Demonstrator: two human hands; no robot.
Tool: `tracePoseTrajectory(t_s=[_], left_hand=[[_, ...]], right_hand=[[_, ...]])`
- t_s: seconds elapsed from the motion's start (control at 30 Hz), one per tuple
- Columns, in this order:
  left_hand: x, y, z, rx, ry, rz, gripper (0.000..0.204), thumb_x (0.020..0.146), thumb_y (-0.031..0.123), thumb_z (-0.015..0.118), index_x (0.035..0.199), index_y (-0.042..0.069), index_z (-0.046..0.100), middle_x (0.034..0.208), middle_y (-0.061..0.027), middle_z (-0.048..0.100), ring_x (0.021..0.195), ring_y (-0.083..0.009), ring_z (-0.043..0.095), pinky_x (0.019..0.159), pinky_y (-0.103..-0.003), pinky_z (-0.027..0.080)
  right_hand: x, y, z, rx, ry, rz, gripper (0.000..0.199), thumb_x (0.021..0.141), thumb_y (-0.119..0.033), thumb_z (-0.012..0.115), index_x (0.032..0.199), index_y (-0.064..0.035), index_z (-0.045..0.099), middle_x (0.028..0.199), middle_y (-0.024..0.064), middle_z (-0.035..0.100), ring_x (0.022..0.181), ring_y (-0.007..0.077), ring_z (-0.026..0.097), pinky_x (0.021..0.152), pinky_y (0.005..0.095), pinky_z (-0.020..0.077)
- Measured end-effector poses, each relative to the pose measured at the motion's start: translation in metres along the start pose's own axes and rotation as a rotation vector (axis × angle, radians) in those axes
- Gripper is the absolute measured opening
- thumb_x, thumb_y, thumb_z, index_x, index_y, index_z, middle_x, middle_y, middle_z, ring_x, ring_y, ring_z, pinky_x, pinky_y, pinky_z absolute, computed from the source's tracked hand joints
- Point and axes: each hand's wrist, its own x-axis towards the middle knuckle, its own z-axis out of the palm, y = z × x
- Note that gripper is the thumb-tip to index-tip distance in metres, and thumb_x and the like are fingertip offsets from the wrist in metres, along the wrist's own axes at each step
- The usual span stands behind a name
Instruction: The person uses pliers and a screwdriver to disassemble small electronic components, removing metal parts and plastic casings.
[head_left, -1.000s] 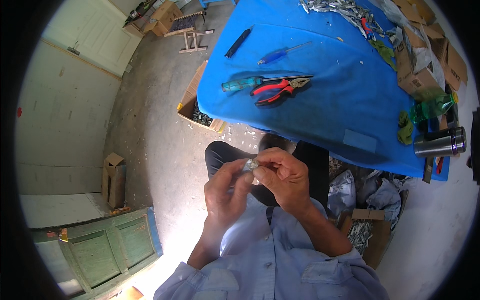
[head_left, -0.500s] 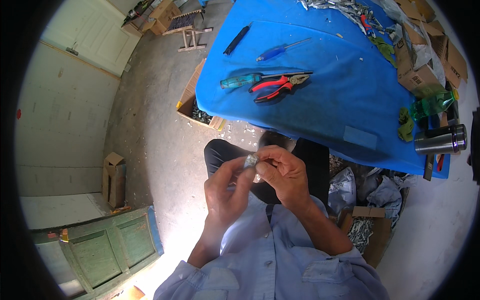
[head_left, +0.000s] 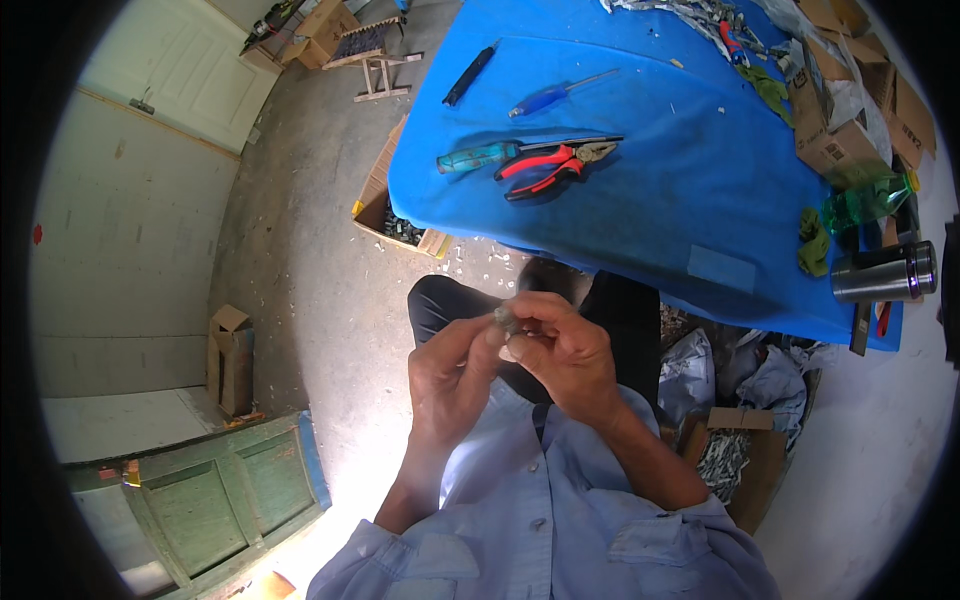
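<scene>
A small grey metal piece (head_left: pixel 505 318) is pinched between the fingertips of both my hands, held over my lap; the fingers cover part of it, so its exact kind cannot be made out. My left hand (head_left: pixel 448 372) is closed on its left side. From the right, my right hand (head_left: pixel 562 358) grips the same piece with thumb and bent fingers. Beyond them on the blue-covered table (head_left: pixel 650 225) lie red-and-black combination pliers (head_left: pixel 550 170), next to a teal-handled screwdriver (head_left: pixel 478 157). Farther back are a blue-handled screwdriver (head_left: pixel 545 99) and a slim black tool (head_left: pixel 470 76).
A heap of metal parts (head_left: pixel 680 15) covers the table's far end. A steel flask (head_left: pixel 882 274) and green bottle (head_left: pixel 868 205) stand at its right edge, near a cardboard box (head_left: pixel 838 140). Open boxes of metal parts sit on the floor, one at left (head_left: pixel 374 205), one at lower right (head_left: pixel 765 470).
The metal piece has turned between my fingertips and shows a different, greyer side. Both hands stay in nearly the same place. The table's tools have shifted very slightly in view.
</scene>
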Motion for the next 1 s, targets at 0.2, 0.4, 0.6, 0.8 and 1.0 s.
tracePoseTrajectory(t_s=[0.2, 0.4, 0.6, 0.8, 1.0], left_hand=[[0.003, 0.002, 0.006, 0.028, 0.050, 0.010, 0.018, 0.099, 0.006, 0.067, 0.113, -0.005, 0.073, 0.091, -0.0078, 0.073, 0.078, -0.0094, 0.067, 0.066, -0.023, 0.052], [0.005, 0.004, 0.004, -0.027, 0.049, -0.044, 0.020, 0.098, 0.005, 0.069, 0.115, -0.005, 0.073, 0.094, -0.0061, 0.074, 0.078, -0.0069, 0.065, 0.065, -0.021, 0.053], [0.007, 0.009, 0.005, -0.120, 0.022, -0.088, 0.019, 0.097, 0.001, 0.067, 0.114, -0.006, 0.072, 0.098, -0.0092, 0.076, 0.084, -0.0085, 0.069, 0.072, -0.022, 0.056], [0.009, 0.001, 0.000, -0.218, -0.027, -0.129, 0.018, 0.098, 0.000, 0.066, 0.114, -0.006, 0.072, 0.098, -0.0091, 0.075, 0.086, -0.0101, 0.070, 0.074, -0.023, 0.057], [0.009, 0.000, 0.007, -0.322, 0.023, -0.114, 0.015, 0.097, -0.002, 0.067, 0.111, -0.006, 0.073, 0.099, -0.0090, 0.075, 0.086, -0.0102, 0.069, 0.075, -0.024, 0.058]], right_hand=[[0.001, -0.004, -0.006, -0.120, 0.041, 0.010, 0.030, 0.093, 0.005, 0.069, 0.123, 0.0010, 0.067, 0.116, 0.0086, 0.065, 0.101, 0.0137, 0.068, 0.085, 0.0262, 0.0569], [-0.002, -0.009, -0.005, -0.092, 0.043, 0.094, 0.030, 0.093, 0.003, 0.070, 0.123, 0.0007, 0.068, 0.115, 0.0082, 0.066, 0.101, 0.0132, 0.068, 0.084, 0.0256, 0.0565], [-0.002, -0.003, -0.007, -0.125, 0.054, 0.021, 0.030, 0.093, 0.003, 0.070, 0.122, 0.0002, 0.068, 0.114, 0.0080, 0.066, 0.099, 0.0134, 0.068, 0.081, 0.0255, 0.0562], [0.000, -0.014, -0.005, -0.314, 0.060, -0.049, 0.028, 0.089, 0.004, 0.073, 0.117, -0.0003, 0.072, 0.111, 0.0101, 0.067, 0.093, 0.0144, 0.068, 0.074, 0.0258, 0.0562], [-0.002, -0.015, -0.007, -0.372, 0.041, -0.063, 0.033, 0.090, 0.006, 0.072, 0.123, 0.0021, 0.070, 0.116, 0.0109, 0.064, 0.097, 0.0147, 0.066, 0.079, 0.0254, 0.0552]])
